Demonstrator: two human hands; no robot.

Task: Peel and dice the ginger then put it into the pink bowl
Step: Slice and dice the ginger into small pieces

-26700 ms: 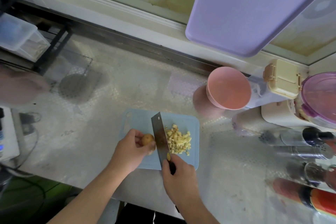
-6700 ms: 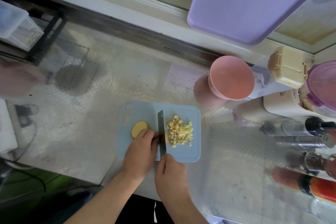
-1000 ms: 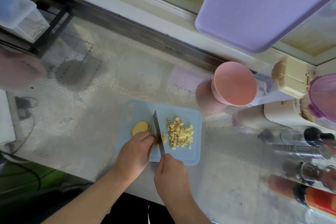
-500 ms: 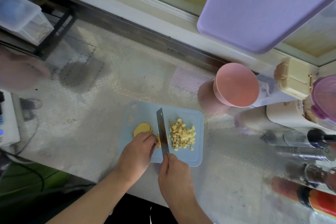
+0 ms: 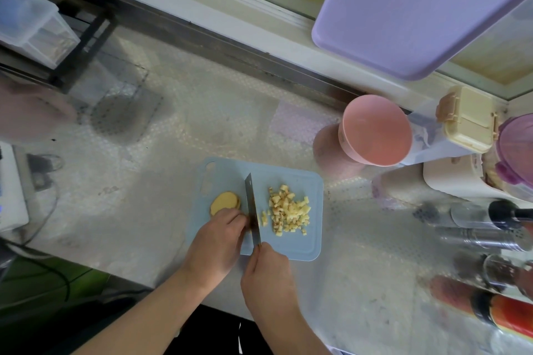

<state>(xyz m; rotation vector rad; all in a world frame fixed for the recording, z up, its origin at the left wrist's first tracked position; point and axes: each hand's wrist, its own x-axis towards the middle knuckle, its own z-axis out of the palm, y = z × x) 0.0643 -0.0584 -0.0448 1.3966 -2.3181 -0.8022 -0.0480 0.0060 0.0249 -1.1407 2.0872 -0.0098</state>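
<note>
A light blue cutting board (image 5: pixel 305 248) lies near the counter's front edge. On its right half sits a pile of diced ginger (image 5: pixel 288 212). Round ginger slices (image 5: pixel 224 202) lie stacked on its left half. My right hand (image 5: pixel 266 275) grips the handle of a cleaver (image 5: pixel 252 206), whose blade stands edge-down on the board between slices and dice. My left hand (image 5: pixel 216 245) has curled fingers pressed against the blade's left side, holding down a ginger piece that is hidden beneath them. The empty pink bowl (image 5: pixel 375 130) stands beyond the board's right corner.
A cream lidded box (image 5: pixel 468 119), a purple-lidded container (image 5: pixel 516 147), glass bottles (image 5: pixel 487 228) and a red-capped jar (image 5: pixel 507 314) crowd the right side. A lilac board (image 5: pixel 418 8) hangs above. A black rack with clear bins (image 5: pixel 31 29) stands far left.
The cleaver has stayed beside my left fingers, rocking through short cuts, and a few more small pieces lie just right of the blade. The head view shifted slightly.
</note>
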